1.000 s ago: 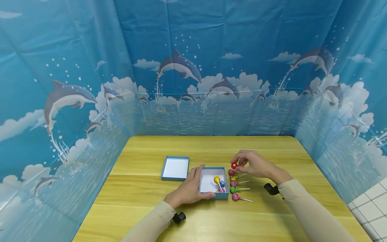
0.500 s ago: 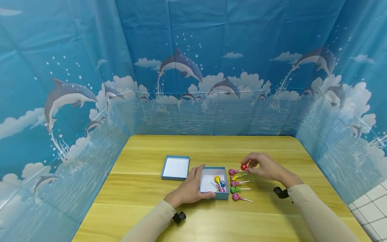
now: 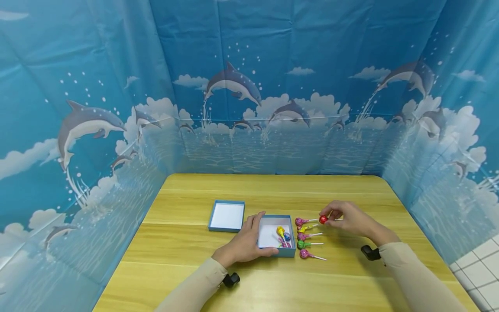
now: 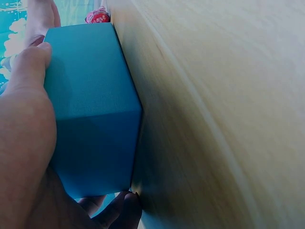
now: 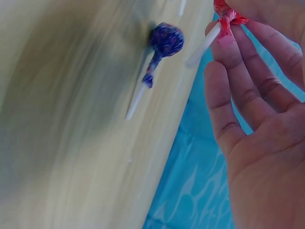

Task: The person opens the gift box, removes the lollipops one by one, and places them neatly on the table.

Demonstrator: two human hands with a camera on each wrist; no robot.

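My left hand point(image 3: 244, 243) grips the blue open box point(image 3: 286, 252) from its left side, thumb along the front wall. Inside lie a yellow lollipop point(image 3: 280, 231), a blue lollipop point(image 3: 287, 236) and pink ones. Up close, the left wrist view has the box's outer wall point(image 4: 90, 76) between thumb and fingers. Between thumb and fingertips, my right hand point(image 3: 348, 220) pinches a red lollipop point(image 3: 323, 219) by its wrapper, its white stick point(image 5: 205, 45) pointing away. Below that hand, a dark blue lollipop point(image 5: 166, 40) lies on the table in the right wrist view.
Right of the box, several lollipops lie in a column, among them a green one point(image 3: 301, 245) and a pink one point(image 3: 304, 254) at the front. The box lid point(image 3: 227, 216) lies inside-up to the left. A dolphin-print curtain point(image 3: 249, 147) surrounds the wooden table point(image 3: 187, 277).
The right hand has carried the red lollipop rightward, away from the top of the lollipop column, then slightly toward the front. My left hand and the box have stayed in place.
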